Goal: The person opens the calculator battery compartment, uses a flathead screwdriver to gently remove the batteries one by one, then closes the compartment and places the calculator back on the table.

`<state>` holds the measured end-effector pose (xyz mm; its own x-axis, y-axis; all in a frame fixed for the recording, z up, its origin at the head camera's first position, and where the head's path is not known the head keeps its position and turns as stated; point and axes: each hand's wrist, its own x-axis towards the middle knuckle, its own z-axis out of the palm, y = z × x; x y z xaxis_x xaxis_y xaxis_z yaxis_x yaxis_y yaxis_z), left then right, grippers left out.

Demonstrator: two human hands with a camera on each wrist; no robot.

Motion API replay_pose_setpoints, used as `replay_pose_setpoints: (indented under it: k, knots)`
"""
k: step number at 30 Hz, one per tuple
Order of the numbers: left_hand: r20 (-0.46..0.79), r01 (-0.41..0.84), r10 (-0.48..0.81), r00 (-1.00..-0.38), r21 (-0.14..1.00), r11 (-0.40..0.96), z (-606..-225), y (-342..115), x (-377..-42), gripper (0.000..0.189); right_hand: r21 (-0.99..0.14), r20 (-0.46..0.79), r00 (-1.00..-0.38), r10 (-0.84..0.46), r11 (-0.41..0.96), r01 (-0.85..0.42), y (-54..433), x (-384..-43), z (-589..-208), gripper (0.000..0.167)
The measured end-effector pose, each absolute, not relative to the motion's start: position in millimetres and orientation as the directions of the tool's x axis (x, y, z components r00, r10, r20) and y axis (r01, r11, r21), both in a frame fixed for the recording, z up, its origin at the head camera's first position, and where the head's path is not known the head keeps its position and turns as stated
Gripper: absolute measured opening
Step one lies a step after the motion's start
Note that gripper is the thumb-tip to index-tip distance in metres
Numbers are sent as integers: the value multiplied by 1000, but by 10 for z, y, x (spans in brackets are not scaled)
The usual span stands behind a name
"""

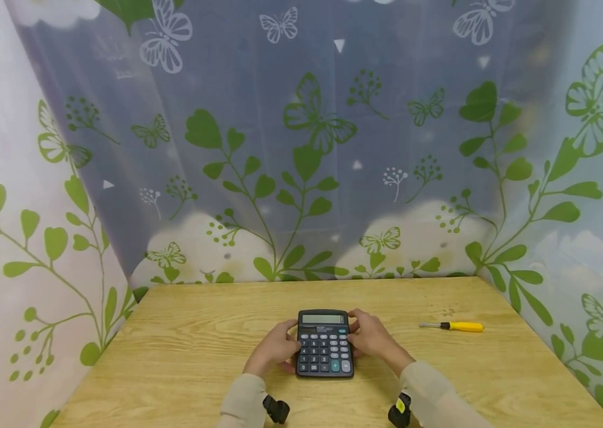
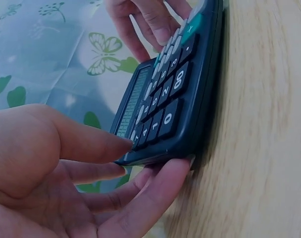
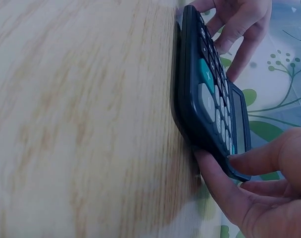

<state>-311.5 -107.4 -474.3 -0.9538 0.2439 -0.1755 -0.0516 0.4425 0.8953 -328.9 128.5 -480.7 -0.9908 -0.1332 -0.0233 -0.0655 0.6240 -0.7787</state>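
A dark desk calculator (image 1: 325, 343) with grey, black and green keys lies face up near the middle of the wooden table, its display at the far end. My left hand (image 1: 276, 346) grips its left edge, thumb on the top face and fingers at the side and underneath, as the left wrist view of the calculator (image 2: 165, 114) shows. On the opposite edge, my right hand (image 1: 372, 336) pinches the calculator (image 3: 210, 94) between thumb and fingers. In the right wrist view the near edge sits at or just above the tabletop; I cannot tell if it is lifted.
A screwdriver (image 1: 457, 326) with a yellow handle lies on the table (image 1: 200, 333) to the right, its shaft pointing left. Behind the table hangs a curtain (image 1: 258, 178) printed with leaves and butterflies, and similar cloth covers both sides.
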Motion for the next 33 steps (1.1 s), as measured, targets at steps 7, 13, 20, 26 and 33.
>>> replay_pose_setpoints:
  k: [7,13,20,26,33]
  knots:
    - [-176,-67,250,-952,918,392,-4730,-1080,-3095,65,-773,-44,-991,-128,633,-47,1295,-3281,-4804,54]
    - [-155,-36,282,-947,923,384,-4708,-1097,-3088,65,-754,-45,-991,-124,655,-48,1314,-3274,-4804,53]
    - [-131,-8,302,-944,926,377,-4669,-1086,-3079,64,-748,-48,-991,-124,662,-46,1323,-3273,-4795,53]
    - [-97,12,290,-952,935,353,-4610,-1042,-3066,59,-776,-52,-992,-118,630,-34,1332,-3277,-4812,53]
    - [-89,14,268,-959,933,360,-4599,-1029,-3059,52,-818,-59,-990,-128,574,-26,1360,-3264,-4864,54]
